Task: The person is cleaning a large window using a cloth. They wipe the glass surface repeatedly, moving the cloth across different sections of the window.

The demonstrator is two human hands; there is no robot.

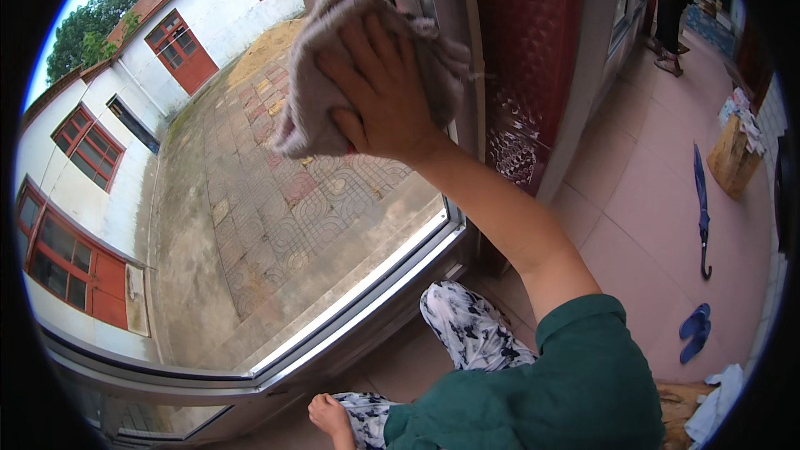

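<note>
My right hand [384, 94] is spread flat over a greyish-pink cloth [306, 100], with the arm stretched up and forward. The cloth is bunched around my fingers and lies against the window pane [281, 212], close to the right side of its metal frame [356, 300]. Low in the view, my left hand [329, 414] rests by my knee in patterned trousers [369, 412]. Its fingers are curled in, and nothing shows in them.
Right of the window stands a dark red embossed door [525, 44]. On the tiled floor [631, 219] lie a folded blue umbrella [701, 206] and blue flip-flops [695, 332], near a wooden stump [736, 156] with cloths on it. A person [674, 6] stands farther back. A paved courtyard [262, 169] shows through the glass.
</note>
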